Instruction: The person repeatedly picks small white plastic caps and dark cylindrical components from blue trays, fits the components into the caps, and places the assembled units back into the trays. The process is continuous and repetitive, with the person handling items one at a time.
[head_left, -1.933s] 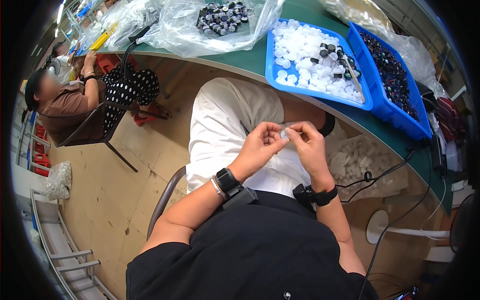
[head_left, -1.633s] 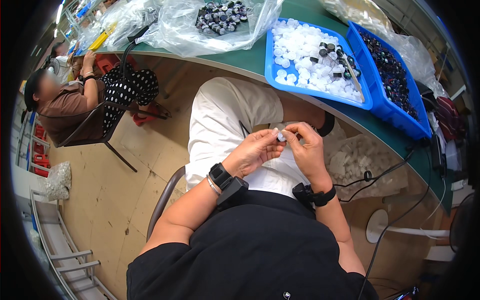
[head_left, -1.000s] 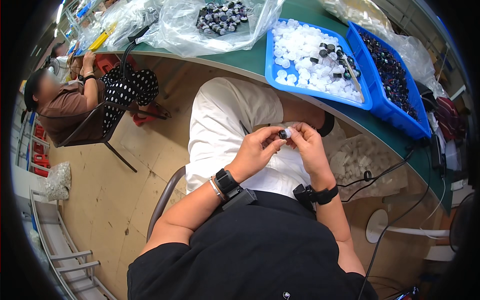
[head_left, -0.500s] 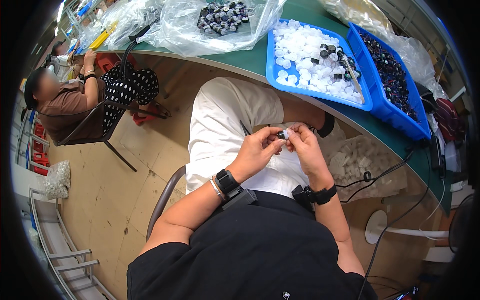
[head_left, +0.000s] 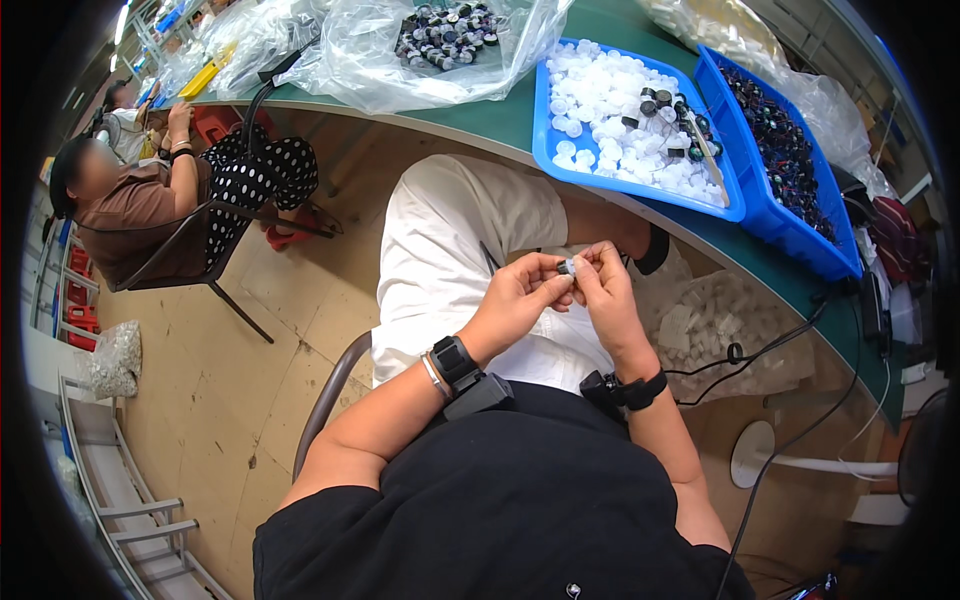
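Observation:
Above my lap, a small round black part with a whitish cap (head_left: 567, 267) is pinched in the fingers of my left hand (head_left: 518, 302). My right hand (head_left: 608, 298) closes in from the other side, its thumb and fingertips pressed to the same small part. The fingers hide much of it, so its far side does not show. Ahead on the green table, a blue tray (head_left: 541, 150) holds many loose translucent white caps (head_left: 590, 90) and several black round parts (head_left: 657, 100). A thin stick (head_left: 708, 160) lies across the tray's right side.
Right of the tray stands a deeper blue bin (head_left: 790, 215) full of small dark wired parts (head_left: 780, 140). A clear plastic bag (head_left: 380, 85) holds capped parts (head_left: 447, 35). Under the table edge lies a bag of white pieces (head_left: 720, 320). Black cables (head_left: 745, 357) hang at right. Another person (head_left: 140, 200) sits left.
My right hand has shifted slightly up and left, its fingers changing position on the small part. The part has turned a little between my fingertips. My left hand stays nearly in place.

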